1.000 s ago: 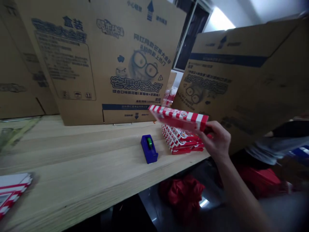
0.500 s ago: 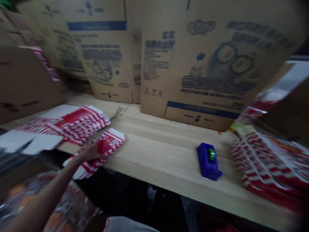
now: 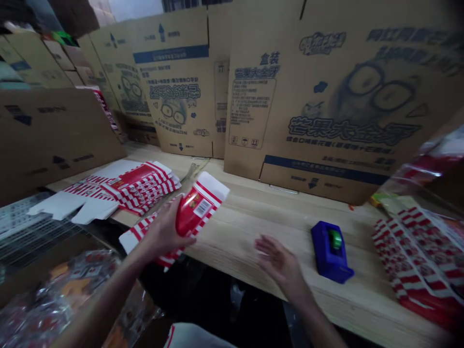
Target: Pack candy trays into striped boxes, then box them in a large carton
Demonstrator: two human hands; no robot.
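My left hand (image 3: 165, 229) is closed around a flat red-and-white striped carton (image 3: 197, 205) with a barcode on it, lifted at the front edge of the wooden table (image 3: 232, 224). Behind and left of it lies a stack of similar folded cartons (image 3: 141, 186), white flaps hanging toward the front. Over the table's front edge my right hand (image 3: 277, 258) is held with its fingers stretched out and nothing in them. A blue tape dispenser (image 3: 328, 256) with a green roll stands to the right of that hand.
Large printed cardboard boxes (image 3: 319, 106) line the back of the table. At the right end sits a pile of red-and-white striped cartons (image 3: 416, 261). Below left, a box holds clear-wrapped orange items (image 3: 76, 290), beside a white wire basket (image 3: 25, 224).
My left hand has raised the striped carton and brought it to the right, off the table's left part. My right hand has come into view. The view has shifted slightly.
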